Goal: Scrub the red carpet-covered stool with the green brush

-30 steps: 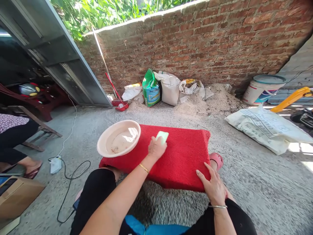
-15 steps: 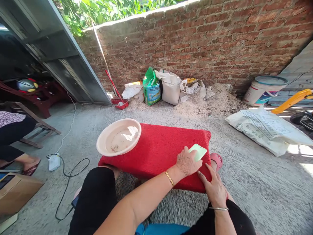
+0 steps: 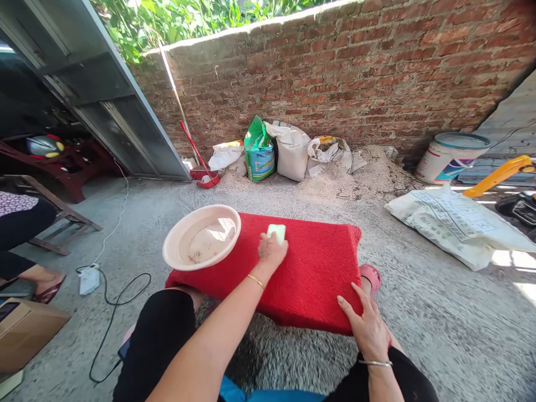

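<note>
My left hand [image 3: 272, 251] is closed around a pale green flat rectangular piece [image 3: 276, 231] with rounded corners, whose exact kind I cannot make out. Its far end sticks out past my fingers, over the red fuzzy cloth [image 3: 314, 268] spread across a low bench or table. Fingers apart, my right hand [image 3: 368, 324] rests on the cloth's near right corner and holds nothing. A pale pink basin [image 3: 171, 257] with water and some dark bits in it stands on the left end, a little left of my left hand.
Bags of grain [image 3: 292, 153] and a red dustpan [image 3: 207, 181] stand by the brick wall [image 3: 335, 84]. A white sack [image 3: 452, 220] and a bucket [image 3: 452, 156] are at right. At left are a cable [image 3: 111, 312], a cardboard box [image 3: 31, 335] and a seated person's leg [image 3: 25, 262].
My left hand has moved left and away from me across the cloth with the pale green piece, towards the basin. My right hand has stayed on the corner.
</note>
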The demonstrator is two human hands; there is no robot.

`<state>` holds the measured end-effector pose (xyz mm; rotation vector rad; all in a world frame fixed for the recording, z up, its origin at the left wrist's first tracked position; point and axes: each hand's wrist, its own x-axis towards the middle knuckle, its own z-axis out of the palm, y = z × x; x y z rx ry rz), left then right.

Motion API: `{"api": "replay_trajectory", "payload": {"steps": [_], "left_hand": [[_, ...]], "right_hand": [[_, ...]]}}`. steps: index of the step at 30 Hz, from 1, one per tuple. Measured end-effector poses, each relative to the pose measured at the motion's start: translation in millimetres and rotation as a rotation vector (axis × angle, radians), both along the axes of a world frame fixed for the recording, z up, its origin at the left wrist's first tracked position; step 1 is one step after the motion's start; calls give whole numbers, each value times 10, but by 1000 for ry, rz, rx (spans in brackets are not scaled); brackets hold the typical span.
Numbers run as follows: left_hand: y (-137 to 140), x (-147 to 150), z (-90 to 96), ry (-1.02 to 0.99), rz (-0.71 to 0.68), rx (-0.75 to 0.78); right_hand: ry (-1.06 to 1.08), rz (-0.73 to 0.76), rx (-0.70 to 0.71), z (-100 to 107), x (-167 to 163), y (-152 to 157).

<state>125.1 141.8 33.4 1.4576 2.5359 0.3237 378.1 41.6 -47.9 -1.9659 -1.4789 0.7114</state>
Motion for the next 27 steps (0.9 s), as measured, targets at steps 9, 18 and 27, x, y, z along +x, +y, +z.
{"api": "replay_trajectory", "payload": {"steps": [9,18,27], "left_hand": [[-257,743,-90,-161,-603,44],[111,-573,107,11,80,35],[-125,908,-156,-121,-661,75]], "right_hand": [[30,-12,-4,4,13,10],[-13,-28,-56,64,-19,6],[18,-20,-29,0,7,1]]}}
